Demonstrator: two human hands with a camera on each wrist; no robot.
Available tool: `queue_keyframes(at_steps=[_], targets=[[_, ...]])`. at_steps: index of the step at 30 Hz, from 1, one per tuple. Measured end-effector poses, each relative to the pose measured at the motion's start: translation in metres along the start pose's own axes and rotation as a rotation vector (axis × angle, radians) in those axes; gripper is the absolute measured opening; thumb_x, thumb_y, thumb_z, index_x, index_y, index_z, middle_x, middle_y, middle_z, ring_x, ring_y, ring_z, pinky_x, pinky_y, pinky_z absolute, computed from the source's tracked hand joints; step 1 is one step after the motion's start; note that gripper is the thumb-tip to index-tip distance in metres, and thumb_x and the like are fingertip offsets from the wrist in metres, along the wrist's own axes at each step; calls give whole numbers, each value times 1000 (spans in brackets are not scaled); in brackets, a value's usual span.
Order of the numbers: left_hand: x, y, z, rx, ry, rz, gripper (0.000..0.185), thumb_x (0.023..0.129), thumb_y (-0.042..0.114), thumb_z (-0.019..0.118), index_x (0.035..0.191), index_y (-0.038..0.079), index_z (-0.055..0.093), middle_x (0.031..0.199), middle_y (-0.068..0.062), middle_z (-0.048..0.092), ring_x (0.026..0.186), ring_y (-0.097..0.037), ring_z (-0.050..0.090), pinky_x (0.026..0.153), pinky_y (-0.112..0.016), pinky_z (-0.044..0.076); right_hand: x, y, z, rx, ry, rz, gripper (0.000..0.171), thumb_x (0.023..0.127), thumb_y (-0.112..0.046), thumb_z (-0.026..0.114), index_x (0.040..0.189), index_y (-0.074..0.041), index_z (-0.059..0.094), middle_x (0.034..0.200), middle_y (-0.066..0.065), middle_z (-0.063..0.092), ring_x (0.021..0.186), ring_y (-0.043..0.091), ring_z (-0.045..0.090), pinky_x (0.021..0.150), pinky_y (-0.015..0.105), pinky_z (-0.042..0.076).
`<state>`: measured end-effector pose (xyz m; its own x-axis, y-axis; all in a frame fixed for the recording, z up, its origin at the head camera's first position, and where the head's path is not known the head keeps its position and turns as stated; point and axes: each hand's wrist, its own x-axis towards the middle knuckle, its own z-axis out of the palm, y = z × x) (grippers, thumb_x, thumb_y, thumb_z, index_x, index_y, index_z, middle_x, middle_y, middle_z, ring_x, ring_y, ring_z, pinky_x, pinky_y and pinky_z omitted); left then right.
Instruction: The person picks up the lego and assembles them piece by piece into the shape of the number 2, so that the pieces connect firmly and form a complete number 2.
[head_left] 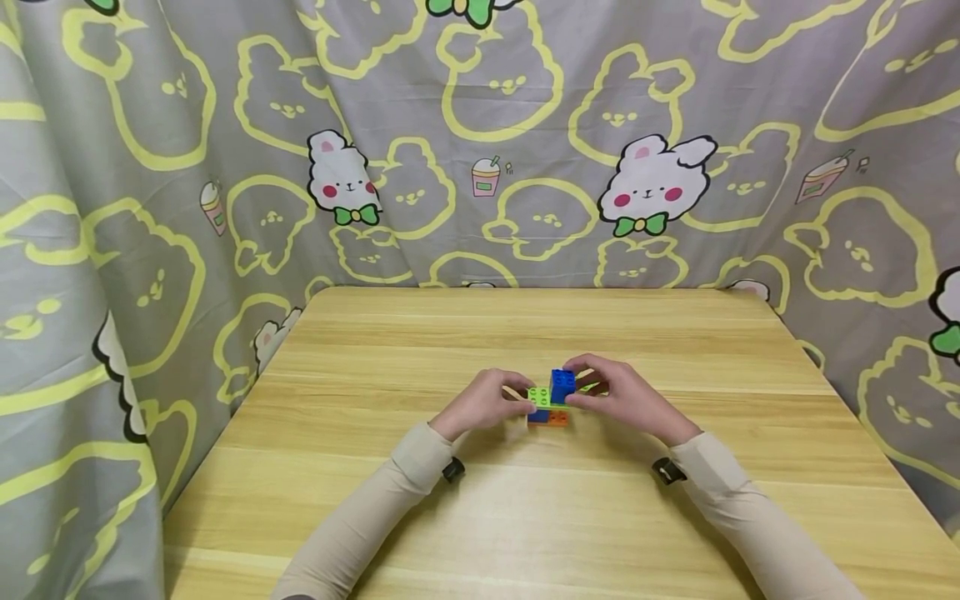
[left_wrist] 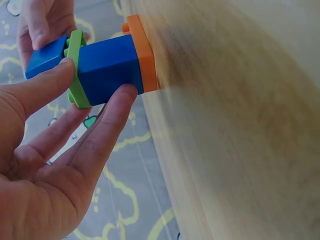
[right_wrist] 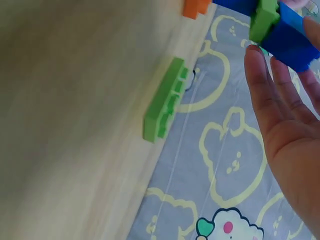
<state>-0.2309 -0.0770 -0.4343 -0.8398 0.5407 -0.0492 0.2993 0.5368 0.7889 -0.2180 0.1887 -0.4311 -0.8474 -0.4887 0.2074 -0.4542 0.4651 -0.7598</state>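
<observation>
A small stack of toy building bricks stands on the table. At its base is an orange plate (left_wrist: 143, 52), with a lower blue brick (left_wrist: 111, 65) on it and a light green plate (head_left: 538, 395) across that. My left hand (head_left: 489, 400) holds the stack, thumb at the green plate and a fingertip against the lower blue brick. An upper blue brick (head_left: 563, 387) meets the studded side of the green plate's right part. Thumb and fingers of my right hand (head_left: 622, 398) grip this brick. Whether it is fully pressed down I cannot tell.
A second green plate (right_wrist: 165, 102) lies on the wooden table (head_left: 480, 517), partly hidden behind my right hand in the head view. Beyond the table's far edge hangs a grey patterned curtain (head_left: 420, 100), which also runs along both sides.
</observation>
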Motion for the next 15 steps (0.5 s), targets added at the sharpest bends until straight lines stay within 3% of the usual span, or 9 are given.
queue_keyframes(at_steps=[15], targets=[[0, 2, -1, -8, -1, 2, 32, 94, 19, 76, 123, 4, 72, 109, -7, 74, 92, -15, 71, 82, -30, 59, 3, 2, 9, 35, -22, 31, 41, 92, -16, 79, 126, -11, 57, 123, 15, 67, 106, 28, 72, 89, 42, 60]])
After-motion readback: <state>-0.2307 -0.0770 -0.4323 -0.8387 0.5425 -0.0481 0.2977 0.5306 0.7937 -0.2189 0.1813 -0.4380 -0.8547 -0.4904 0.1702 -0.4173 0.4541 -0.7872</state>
